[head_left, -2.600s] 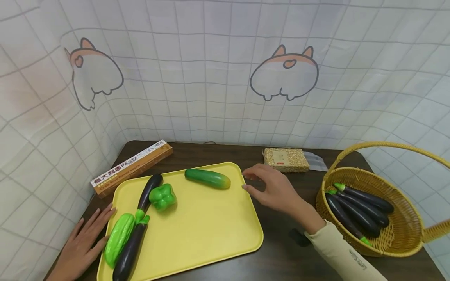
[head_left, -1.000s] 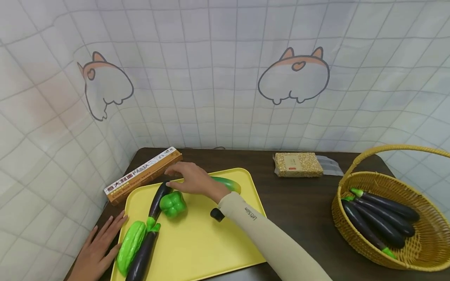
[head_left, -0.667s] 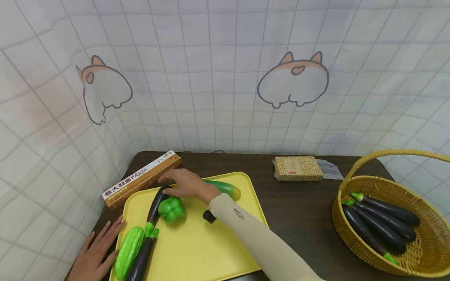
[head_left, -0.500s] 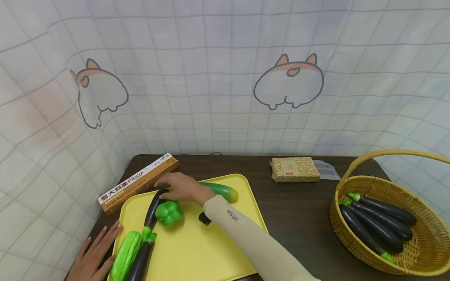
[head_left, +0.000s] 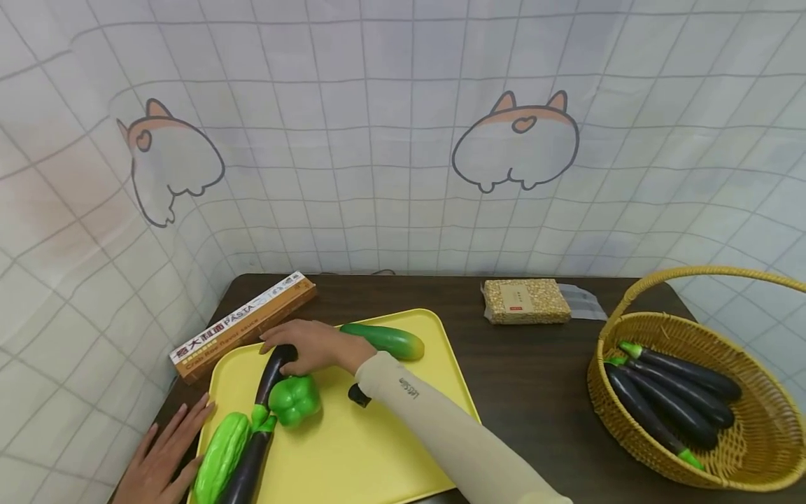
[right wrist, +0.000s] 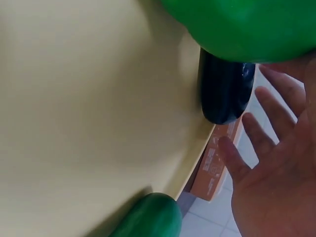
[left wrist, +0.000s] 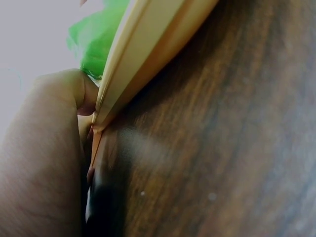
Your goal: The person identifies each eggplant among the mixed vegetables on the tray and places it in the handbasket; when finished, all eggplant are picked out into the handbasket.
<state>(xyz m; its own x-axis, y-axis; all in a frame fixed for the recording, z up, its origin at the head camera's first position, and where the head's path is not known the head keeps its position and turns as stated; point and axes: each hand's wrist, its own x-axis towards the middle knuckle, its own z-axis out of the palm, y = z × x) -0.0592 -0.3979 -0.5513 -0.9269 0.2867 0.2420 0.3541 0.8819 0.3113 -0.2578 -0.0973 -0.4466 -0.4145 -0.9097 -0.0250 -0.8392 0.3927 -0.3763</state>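
Observation:
My right hand reaches over the far end of a dark eggplant on the yellow tray. In the right wrist view its fingers are spread beside the eggplant, apart from it; the thumb is mostly hidden. A green bell pepper lies right beside that eggplant, under the right hand. My left hand rests with extended fingers along the tray's left rim, by a light green bitter melon. A second eggplant lies next to the melon. A green cucumber-like vegetable lies near the tray's back rim.
A wicker basket with a tall handle stands at the right, holding several eggplants. A pasta box lies behind the tray's left corner. A vacuum-packed bag of grain lies at the back right of the dark table.
My right hand has moved left from beyond the tray's right rim, over the cucumber-like vegetable, and lowered to the far eggplant's end. The left hand stays at the left rim.

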